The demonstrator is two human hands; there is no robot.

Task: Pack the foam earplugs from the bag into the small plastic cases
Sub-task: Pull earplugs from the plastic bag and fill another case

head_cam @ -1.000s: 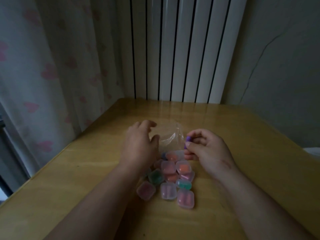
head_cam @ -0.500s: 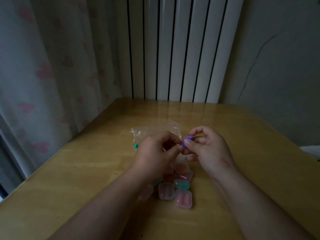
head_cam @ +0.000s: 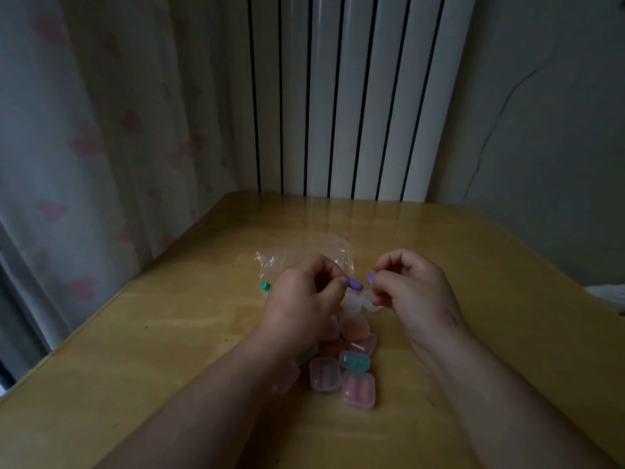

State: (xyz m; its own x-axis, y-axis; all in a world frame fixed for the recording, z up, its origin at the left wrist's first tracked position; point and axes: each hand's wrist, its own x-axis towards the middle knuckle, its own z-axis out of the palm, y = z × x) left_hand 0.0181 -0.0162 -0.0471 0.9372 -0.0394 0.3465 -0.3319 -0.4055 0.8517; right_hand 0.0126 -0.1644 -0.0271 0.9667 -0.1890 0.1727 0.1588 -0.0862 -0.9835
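My left hand (head_cam: pixel 304 296) pinches one purple earplug (head_cam: pixel 354 284) between thumb and fingertips. My right hand (head_cam: pixel 411 292) pinches a second purple earplug (head_cam: pixel 371 275), a small gap apart from the first. Both hands hover over the clear plastic bag (head_cam: pixel 297 257), which lies crumpled on the wooden table (head_cam: pixel 169 350). A green earplug (head_cam: pixel 265 285) lies at the bag's left side. An open clear case (head_cam: pixel 355 302) shows below the two earplugs. Several small cases (head_cam: pixel 358 389) with pink, orange and green earplugs are piled near my forearms.
A white radiator (head_cam: pixel 355 96) stands behind the table's far edge. A curtain with pink hearts (head_cam: pixel 84 147) hangs along the left edge. A grey wall (head_cam: pixel 541 130) rises at the right, with something white (head_cam: pixel 605 296) past the table's right edge.
My left hand came off the bag and met my right hand at the purple earplugs. Now the hands have drawn slightly apart, each pinching one purple earplug.
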